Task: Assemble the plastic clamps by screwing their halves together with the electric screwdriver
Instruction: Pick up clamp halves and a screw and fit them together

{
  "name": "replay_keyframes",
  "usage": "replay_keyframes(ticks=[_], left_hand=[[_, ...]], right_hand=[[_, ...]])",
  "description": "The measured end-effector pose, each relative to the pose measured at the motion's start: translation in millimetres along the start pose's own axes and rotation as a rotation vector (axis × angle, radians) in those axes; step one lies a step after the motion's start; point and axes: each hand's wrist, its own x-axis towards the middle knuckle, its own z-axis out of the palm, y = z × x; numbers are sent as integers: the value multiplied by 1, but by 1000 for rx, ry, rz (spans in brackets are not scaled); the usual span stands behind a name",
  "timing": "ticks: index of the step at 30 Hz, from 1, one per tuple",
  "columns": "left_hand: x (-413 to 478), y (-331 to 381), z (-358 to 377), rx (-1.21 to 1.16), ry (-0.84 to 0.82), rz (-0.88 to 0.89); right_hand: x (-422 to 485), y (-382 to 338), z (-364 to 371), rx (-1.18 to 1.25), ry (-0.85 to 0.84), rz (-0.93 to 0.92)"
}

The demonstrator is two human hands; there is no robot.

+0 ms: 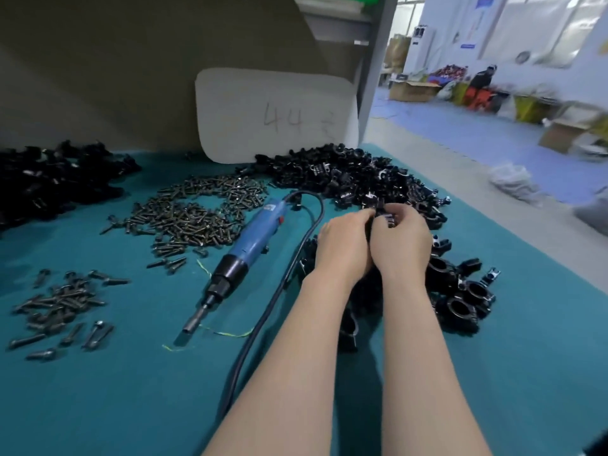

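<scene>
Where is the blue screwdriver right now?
The screwdriver lies on the teal table, left of the left hand and right hand, which hold a clamp. The screws are on its left, its cord on its right.

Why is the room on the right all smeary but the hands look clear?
Head view: the background room at the right edge is smeared, probably camera motion plus the wide lens; the left hand, right hand, the clamp piece they hold and the electric screwdriver are fairly sharp; soft shadows lie under the arms on the teal mat.
</scene>
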Motion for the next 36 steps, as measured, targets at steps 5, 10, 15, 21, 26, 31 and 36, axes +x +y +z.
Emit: replay_keyframes(ticks=[5, 10, 15, 21, 26, 31, 36], left_hand=[[-9, -14, -40, -300, 260, -77], [-34, -57, -122, -741, 776, -348], [-83, -120, -206, -739, 1111, -479], [-132, -168, -272, -585, 1353, -528], [-140, -183, -287, -550, 1375, -560], [-122, -179, -272, -501, 1150, -608], [-74, -135, -222, -689, 631, -528]], right_hand=[[-19, -24, 18, 108, 103, -167], [-65, -78, 78, 181, -357, -349], [-138, -123, 150, 130, -760, -452], [-226, -165, 212, -103, -1095, -673], [-257, -170, 232, -71, -980, -674], [-206, -169, 214, 325, -811, -420], [-115, -149, 168, 448, -622, -400]])
